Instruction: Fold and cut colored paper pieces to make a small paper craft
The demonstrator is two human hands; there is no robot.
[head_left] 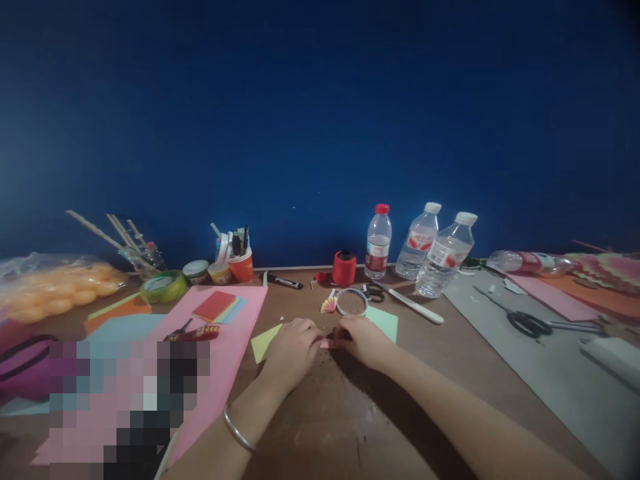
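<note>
Between my fingertips lies a small strip of pink paper [327, 343], low over the brown table. My left hand [296, 340] pinches its left end, and my right hand [359, 339] grips its right end; most of the strip is hidden by my fingers. A yellow-green paper sheet [265, 343] lies partly under my left hand. Beside my right hand is a mint-green sheet [385, 323]. Just beyond my hands sit a roll of tape [352, 315] and a small pleated paper fan [329, 305] in pink and yellow.
Three water bottles [378, 250] and a red spool [345, 269] stand along the back. Scissors [374, 292] and a white-handled knife [417, 308] lie right of centre. Pink sheets [240, 320] cover the left, a grey sheet [480, 333] the right. A marker [285, 281] lies behind.
</note>
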